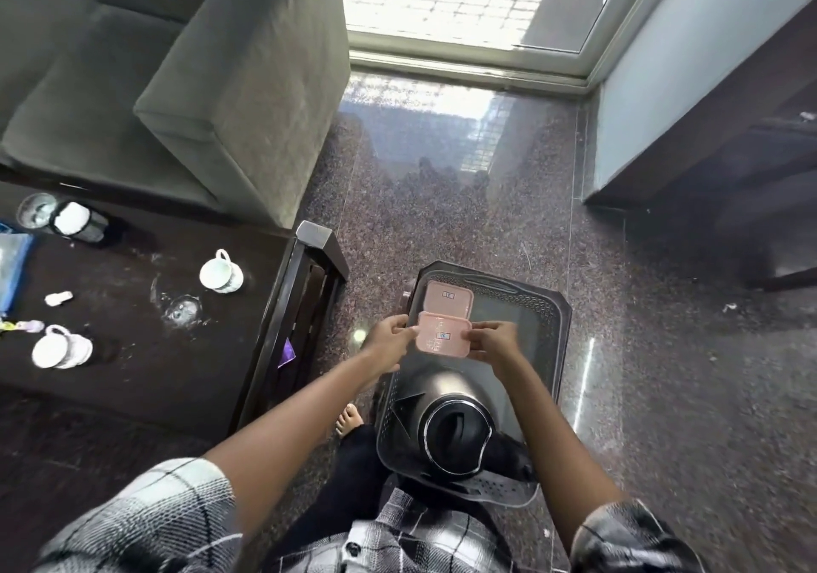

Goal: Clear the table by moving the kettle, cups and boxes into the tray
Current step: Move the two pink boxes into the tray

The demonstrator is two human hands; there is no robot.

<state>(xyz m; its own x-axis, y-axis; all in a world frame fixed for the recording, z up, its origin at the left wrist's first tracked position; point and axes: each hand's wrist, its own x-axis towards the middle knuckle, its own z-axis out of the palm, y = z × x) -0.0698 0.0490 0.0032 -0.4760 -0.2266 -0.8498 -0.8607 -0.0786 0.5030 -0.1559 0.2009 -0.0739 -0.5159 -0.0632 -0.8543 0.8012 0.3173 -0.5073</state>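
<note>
A dark grey tray (548,320) sits on the floor in front of me. A steel kettle with a black lid (455,431) stands in its near end. One pink box (448,300) lies in the tray's far left corner. I hold a second pink box (443,334) just above the tray, my left hand (391,337) on its left edge and my right hand (495,342) on its right edge. Two white cups remain on the dark table at left, one (220,272) near the table's far right and one (59,347) nearer its left.
The dark table (132,378) also carries a glass jar (75,219), a clear glass (182,309) and small scraps. A grey sofa (199,64) stands behind it. My bare foot (349,418) is beside the tray. Polished granite floor stretches right of the tray.
</note>
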